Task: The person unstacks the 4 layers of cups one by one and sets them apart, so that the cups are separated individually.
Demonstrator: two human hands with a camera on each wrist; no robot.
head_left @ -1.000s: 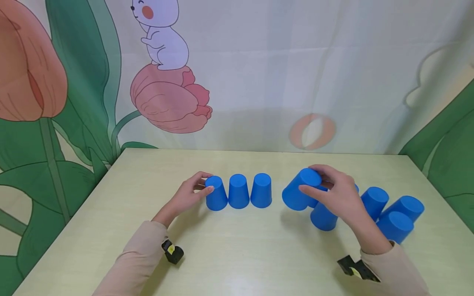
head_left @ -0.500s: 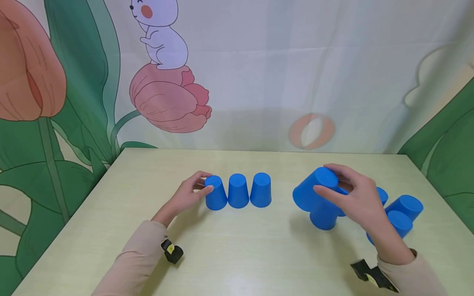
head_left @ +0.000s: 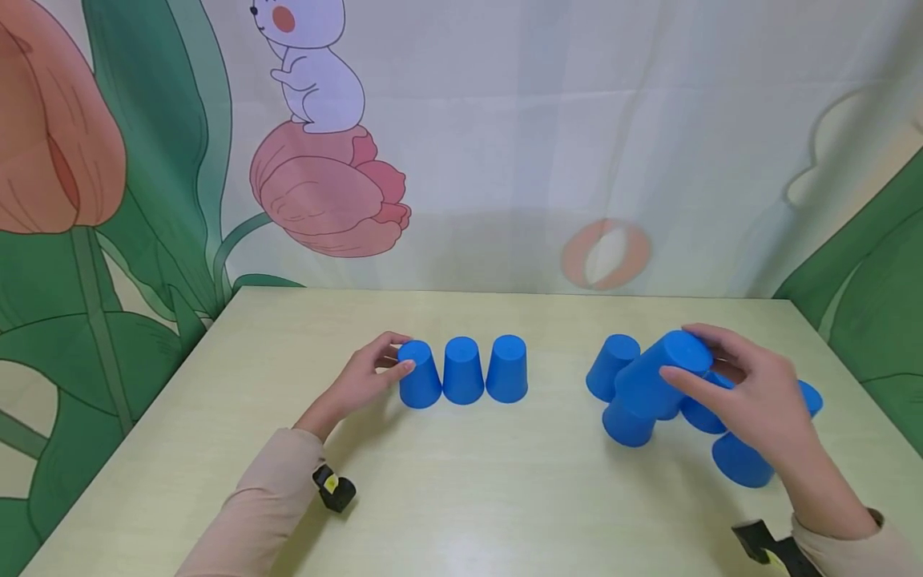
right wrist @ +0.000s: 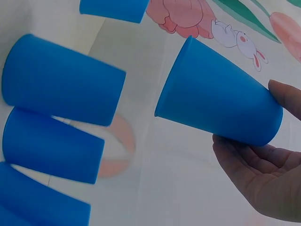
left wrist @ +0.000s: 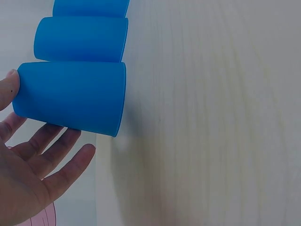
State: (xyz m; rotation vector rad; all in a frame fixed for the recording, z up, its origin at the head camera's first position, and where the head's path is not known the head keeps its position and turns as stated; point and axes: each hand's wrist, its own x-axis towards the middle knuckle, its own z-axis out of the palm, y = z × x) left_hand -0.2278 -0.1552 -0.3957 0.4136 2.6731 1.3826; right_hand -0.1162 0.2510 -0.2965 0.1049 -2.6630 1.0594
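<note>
Three blue plastic cups stand upside down in a row left of the table's middle. My left hand (head_left: 360, 378) pinches the leftmost cup (head_left: 421, 381) near its top, thumb on one side and fingers on the other. Beside it are the middle cup (head_left: 462, 375) and the right-hand cup (head_left: 507, 373). My right hand (head_left: 760, 401) grips another blue cup (head_left: 654, 378) by its base end, raised and tilted with the mouth down to the left. In the right wrist view this held cup (right wrist: 221, 94) is apart from the standing cups (right wrist: 61, 80).
More upside-down blue cups stand at the right, below and around the raised one: a back cup (head_left: 611, 367), a front cup (head_left: 627, 426) and a nearer cup (head_left: 743, 463). The right hand partly hides others. A printed curtain (head_left: 490, 160) hangs behind the table (head_left: 461, 489).
My right hand has carried its cup to the right, over the group of standing cups, uncovering the back one. The left hand and the row of three have stayed put.
</note>
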